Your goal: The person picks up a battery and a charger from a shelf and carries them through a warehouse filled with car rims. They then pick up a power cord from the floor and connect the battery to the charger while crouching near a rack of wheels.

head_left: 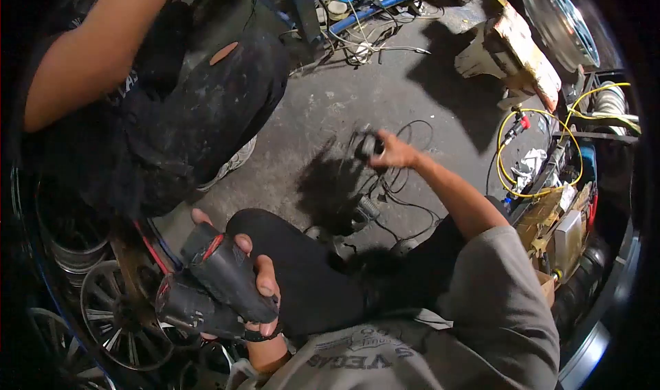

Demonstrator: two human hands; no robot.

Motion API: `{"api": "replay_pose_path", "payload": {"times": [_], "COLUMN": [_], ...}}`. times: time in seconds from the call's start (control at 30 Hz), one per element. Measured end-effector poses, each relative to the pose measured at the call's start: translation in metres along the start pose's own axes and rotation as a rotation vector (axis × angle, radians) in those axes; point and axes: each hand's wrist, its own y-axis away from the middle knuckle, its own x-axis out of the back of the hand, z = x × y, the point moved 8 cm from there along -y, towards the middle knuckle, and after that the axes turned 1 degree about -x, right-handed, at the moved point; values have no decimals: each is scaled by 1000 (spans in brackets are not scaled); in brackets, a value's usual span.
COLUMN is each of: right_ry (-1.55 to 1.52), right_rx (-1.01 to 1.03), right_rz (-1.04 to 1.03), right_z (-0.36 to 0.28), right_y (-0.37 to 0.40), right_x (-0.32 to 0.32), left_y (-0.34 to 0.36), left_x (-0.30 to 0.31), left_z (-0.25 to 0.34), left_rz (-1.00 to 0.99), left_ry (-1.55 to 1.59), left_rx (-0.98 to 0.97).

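Observation:
My left hand (265, 283), low on the left, has its fingers wrapped around a black tube-like part (230, 280) with a red strip near its far end. A second black tube (189, 306) lies against it, also with some red on it. Over the floor, my right hand (395, 151) grips a dark rounded object (369, 146), blurred, and I cannot tell its kind. Thin dark cord (405, 201) loops across the floor beneath that hand. Between my legs sits a grey ribbed metal piece (368, 208).
Another person in dark trousers (206, 108) sits at the upper left. Alloy wheels (124, 314) are stacked at the lower left. A stool-like block (522, 50) stands at the upper right near a wheel rim (560, 22). A yellow hose (502, 156) curls at the right.

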Motion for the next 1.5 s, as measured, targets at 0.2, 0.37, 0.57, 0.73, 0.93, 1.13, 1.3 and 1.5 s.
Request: {"api": "replay_pose_path", "payload": {"times": [0.2,0.37,0.57,0.73,0.93,1.13,1.3,1.5], "right_ry": [810,1023,996,1055,684,-3,-1421,-1627], "right_rx": [226,469,607,700,242,-238,-130,175], "right_rz": [-389,-355,-217,-184,-155,271,307,244], "right_z": [-71,-33,-6,-10,-22,-38,-117,-250], "right_y": [90,110,110,105,80,81,136,258], "right_x": [-106,-170,-192,-185,-155,-60,38,145], "left_y": [4,13,23,23,23,12,-4,-25], "left_x": [-3,-8,-11,-15,-15,-52,-140,-257], "left_z": [-2,-10,-13,-10,3,3,0,-4], "left_rz": [8,-6,62,98,-8,110,87,120], "left_ry": [-30,-16,-20,91,-57,134,9,85], "left_rx": [-73,-106,-125,-126,-77,-105,-29,43]}}
